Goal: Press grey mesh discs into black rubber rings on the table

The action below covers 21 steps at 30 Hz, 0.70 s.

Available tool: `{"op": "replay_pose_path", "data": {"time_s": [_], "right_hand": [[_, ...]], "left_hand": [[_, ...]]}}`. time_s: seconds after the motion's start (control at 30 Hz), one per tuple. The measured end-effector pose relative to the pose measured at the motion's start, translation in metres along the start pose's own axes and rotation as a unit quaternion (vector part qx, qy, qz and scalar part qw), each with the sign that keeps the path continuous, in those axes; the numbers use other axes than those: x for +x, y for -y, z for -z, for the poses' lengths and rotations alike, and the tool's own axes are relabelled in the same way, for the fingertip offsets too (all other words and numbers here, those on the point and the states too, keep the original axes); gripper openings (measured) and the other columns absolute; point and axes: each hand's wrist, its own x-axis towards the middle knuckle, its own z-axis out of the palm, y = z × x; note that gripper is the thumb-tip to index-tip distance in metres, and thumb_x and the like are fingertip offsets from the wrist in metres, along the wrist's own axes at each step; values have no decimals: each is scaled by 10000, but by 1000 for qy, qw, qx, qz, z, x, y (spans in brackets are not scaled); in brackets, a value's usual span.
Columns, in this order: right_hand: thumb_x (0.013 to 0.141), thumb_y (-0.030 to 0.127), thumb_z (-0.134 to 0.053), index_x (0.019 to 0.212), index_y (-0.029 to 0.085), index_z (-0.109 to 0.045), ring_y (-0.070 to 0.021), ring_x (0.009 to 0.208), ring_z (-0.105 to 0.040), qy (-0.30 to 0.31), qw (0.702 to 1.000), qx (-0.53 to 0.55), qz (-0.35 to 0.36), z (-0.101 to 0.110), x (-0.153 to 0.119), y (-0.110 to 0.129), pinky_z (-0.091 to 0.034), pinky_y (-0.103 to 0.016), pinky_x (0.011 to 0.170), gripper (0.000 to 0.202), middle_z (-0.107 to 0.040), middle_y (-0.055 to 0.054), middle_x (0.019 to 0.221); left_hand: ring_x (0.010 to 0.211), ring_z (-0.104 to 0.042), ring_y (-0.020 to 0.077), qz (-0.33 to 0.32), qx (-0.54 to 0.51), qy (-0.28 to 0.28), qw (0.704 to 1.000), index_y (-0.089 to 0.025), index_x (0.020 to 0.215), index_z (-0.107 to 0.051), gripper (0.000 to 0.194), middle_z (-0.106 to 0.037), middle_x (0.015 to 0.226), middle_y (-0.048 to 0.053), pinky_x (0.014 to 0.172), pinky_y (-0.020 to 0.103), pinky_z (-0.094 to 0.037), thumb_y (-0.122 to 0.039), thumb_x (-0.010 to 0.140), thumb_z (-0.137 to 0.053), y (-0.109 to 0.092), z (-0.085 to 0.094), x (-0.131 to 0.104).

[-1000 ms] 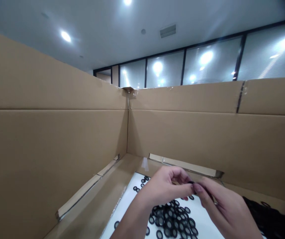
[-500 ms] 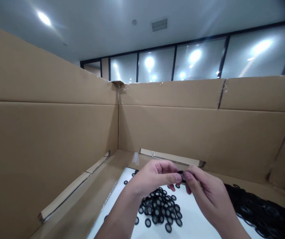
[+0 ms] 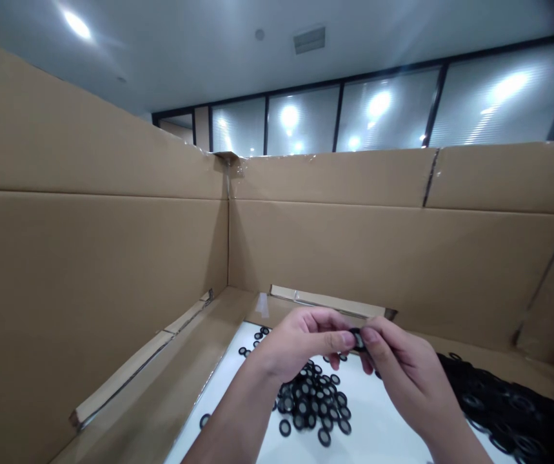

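Observation:
Between my two hands is one small black ring with a pale grey centre (image 3: 358, 339), pinched from both sides. My left hand (image 3: 300, 341) is closed on its left edge with thumb and fingers. From the right, the thumb and index finger of my right hand (image 3: 397, 367) grip the same ring and cover part of it. Below the hands, a heap of similar black rings with pale centres (image 3: 313, 396) lies on a white board (image 3: 373, 432). My forearms hide part of that board.
A dark pile of larger black rings (image 3: 504, 406) lies at the right. Several loose small rings (image 3: 260, 333) lie at the board's far left corner. Tall cardboard walls (image 3: 329, 251) enclose the left and back, with cardboard strips (image 3: 329, 301) along their base.
The ring between my fingers has turned, so more of its pale face shows. My hands stay in nearly the same place; the view has shifted slightly.

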Motion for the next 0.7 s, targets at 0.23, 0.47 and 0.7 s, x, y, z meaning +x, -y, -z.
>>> {"op": "replay_pose_path", "data": {"time_s": [0.23, 0.47, 0.7], "right_hand": [[1017, 460, -429, 646, 214, -503, -128, 509, -495, -18, 998, 12, -62, -2, -1, 3, -369, -245, 524, 451, -513, 30, 542], [1013, 469, -433, 659, 213, -499, -127, 507, -478, -58, 992, 52, -104, -11, -1, 6, -359, -243, 521, 443, -510, 30, 538], [1005, 474, -456, 667, 202, -574, -136, 518, -529, -31, 982, 149, -111, -14, 0, 16, -419, -244, 546, 450, -562, 12, 555]], "left_hand": [[740, -627, 114, -9, 30, -9, 999, -122, 950, -728, 214, -673, 805, 39, 625, 215, -501, -278, 818, -792, -4, -2, -5], [730, -624, 118, -33, -1, -52, 998, -124, 930, -715, 250, -657, 808, 32, 605, 221, -511, -271, 767, -834, -2, -3, -2], [627, -578, 94, -32, -29, -81, 996, -119, 845, -704, 305, -617, 710, 18, 559, 208, -435, -412, 808, -782, 1, -6, 1]]}}
